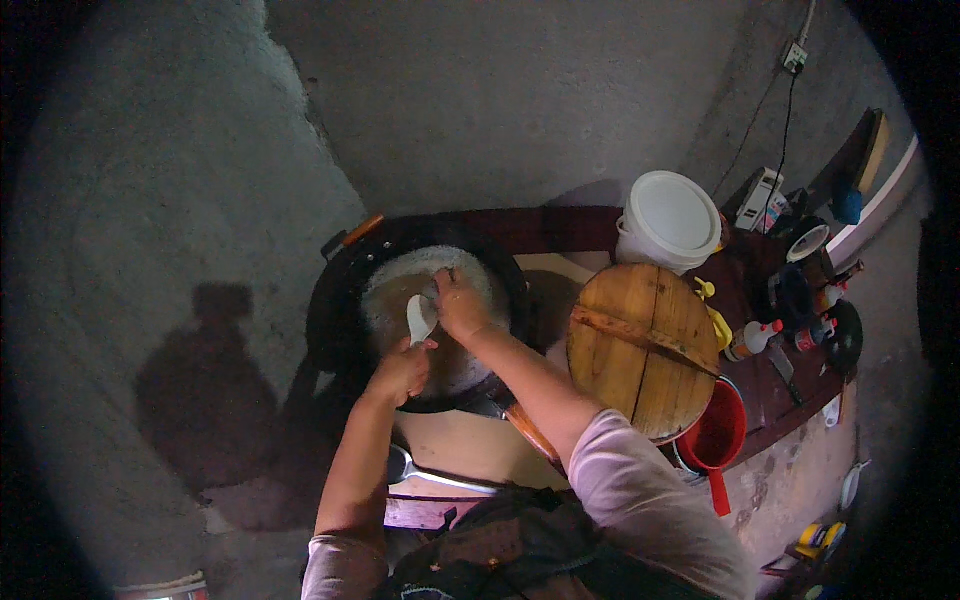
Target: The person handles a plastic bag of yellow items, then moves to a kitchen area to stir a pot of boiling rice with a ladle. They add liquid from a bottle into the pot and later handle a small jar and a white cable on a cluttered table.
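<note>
A large dark wok (337, 300) stands before me, with cloudy, brownish liquid (390, 296) and pale froth round its edge. My left hand (403, 371) grips the handle of a white spoon (419, 319), whose bowl points away from me over the liquid. Just right of the spoon, my right hand (459, 300) is over the wok with its fingers curled together; whether something small is between them cannot be seen. The wok's wooden handle (531, 433) passes beside my right forearm.
Right of the wok are a round wooden lid (645, 349), a lidded white bucket (667, 221), a red dipper (716, 431), a knife (785, 373) and several bottles. A metal ladle (442, 478) lies near my body. A concrete wall (487, 112) rises behind.
</note>
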`<control>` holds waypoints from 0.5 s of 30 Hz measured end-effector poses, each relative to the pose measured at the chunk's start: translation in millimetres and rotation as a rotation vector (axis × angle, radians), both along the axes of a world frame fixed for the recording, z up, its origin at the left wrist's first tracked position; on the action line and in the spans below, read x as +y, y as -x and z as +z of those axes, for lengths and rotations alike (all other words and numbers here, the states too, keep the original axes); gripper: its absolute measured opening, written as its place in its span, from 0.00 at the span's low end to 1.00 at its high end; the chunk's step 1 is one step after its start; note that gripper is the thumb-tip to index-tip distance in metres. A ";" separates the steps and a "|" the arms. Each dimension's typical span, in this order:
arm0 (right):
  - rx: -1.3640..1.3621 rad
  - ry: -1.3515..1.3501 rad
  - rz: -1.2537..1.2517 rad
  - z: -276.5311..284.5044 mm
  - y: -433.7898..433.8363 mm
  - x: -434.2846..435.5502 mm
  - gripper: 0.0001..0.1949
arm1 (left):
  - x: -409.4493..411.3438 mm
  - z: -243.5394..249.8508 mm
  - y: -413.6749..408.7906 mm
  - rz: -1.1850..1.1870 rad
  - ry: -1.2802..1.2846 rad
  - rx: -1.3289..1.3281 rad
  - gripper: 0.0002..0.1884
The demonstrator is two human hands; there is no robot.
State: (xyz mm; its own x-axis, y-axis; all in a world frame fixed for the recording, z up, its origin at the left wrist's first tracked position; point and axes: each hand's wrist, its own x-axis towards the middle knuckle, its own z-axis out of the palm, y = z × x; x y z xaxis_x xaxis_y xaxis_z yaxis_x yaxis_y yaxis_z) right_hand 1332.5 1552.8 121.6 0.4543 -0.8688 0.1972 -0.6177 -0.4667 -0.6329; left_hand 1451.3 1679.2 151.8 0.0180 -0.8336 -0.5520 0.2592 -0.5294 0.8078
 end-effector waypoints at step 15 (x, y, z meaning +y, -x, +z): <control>-0.303 -0.258 0.005 18.1 10.8 9.1 0.18 | -12.2 -8.0 13.9 0.154 -0.147 -0.270 0.21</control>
State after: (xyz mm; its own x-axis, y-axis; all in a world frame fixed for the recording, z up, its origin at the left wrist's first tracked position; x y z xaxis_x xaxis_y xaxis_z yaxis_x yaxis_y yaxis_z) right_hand 1321.7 1561.9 139.7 0.4129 -0.9054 0.0985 -0.3832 -0.2709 -0.8830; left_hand 1437.3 1667.1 143.7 0.2997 -0.7213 -0.6245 0.1323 -0.6168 0.7759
